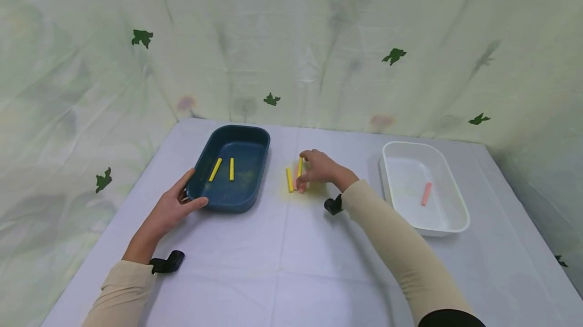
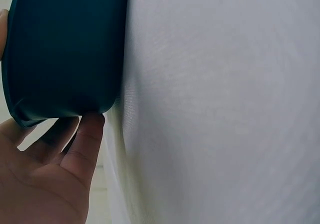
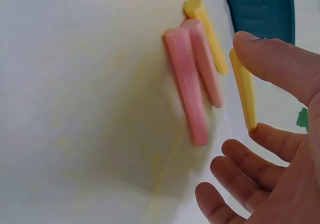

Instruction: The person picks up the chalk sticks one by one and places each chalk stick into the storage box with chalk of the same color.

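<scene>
Between thumb and index fingertip, my right hand (image 1: 322, 166) pinches a yellow chalk stick (image 3: 244, 89) by its ends, raised over the table. Below it lie two pink chalk sticks side by side, the nearer pink chalk (image 3: 186, 86) and the farther pink chalk (image 3: 204, 64). Another yellow chalk (image 1: 289, 179) lies next to them. My left hand (image 1: 170, 210) holds the dark blue tray (image 1: 226, 207) at its near left corner, thumb on the near side and fingers along the left side. Inside that tray are two yellow chalks, one slanted (image 1: 215, 169) and one straight (image 1: 232, 169).
A white tray (image 1: 390, 177) stands at the right of the table, with one pink chalk (image 1: 426, 194) in it. White cloth (image 1: 255, 266) covers the table, with yellow dust around the chalks. A leaf-patterned curtain (image 1: 296, 38) hangs behind.
</scene>
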The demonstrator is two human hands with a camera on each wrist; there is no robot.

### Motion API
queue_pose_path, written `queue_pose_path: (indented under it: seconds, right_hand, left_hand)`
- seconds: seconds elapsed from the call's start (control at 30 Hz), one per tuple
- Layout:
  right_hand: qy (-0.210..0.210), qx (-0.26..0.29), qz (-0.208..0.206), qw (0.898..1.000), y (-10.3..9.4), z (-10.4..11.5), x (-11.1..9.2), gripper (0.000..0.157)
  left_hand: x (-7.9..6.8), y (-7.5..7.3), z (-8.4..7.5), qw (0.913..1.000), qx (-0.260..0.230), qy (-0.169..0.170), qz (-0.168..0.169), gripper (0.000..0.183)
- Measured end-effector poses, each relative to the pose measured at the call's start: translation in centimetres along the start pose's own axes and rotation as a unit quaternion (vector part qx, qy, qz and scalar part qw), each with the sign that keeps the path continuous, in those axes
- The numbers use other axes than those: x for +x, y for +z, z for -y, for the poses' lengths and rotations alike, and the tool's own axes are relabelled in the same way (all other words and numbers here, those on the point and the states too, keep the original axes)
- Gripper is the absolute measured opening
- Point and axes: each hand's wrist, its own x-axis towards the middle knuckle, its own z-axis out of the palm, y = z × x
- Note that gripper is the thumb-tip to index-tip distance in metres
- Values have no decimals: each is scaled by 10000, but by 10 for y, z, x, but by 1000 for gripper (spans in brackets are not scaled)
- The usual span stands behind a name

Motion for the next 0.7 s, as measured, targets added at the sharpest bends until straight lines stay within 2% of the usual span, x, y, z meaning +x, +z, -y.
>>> queue_pose_path:
  seconds: [0.47,0.7]
  right_hand:
    - [-335,218,-164,9991,-10,9,-1,81]
    - [-747,386,-231,9962,-16,17,-2,81]
  left_hand:
    - [1,-1,1,9999,-110,-19,10,100]
    - [1,-1,3,10000,-75,28,-1,99]
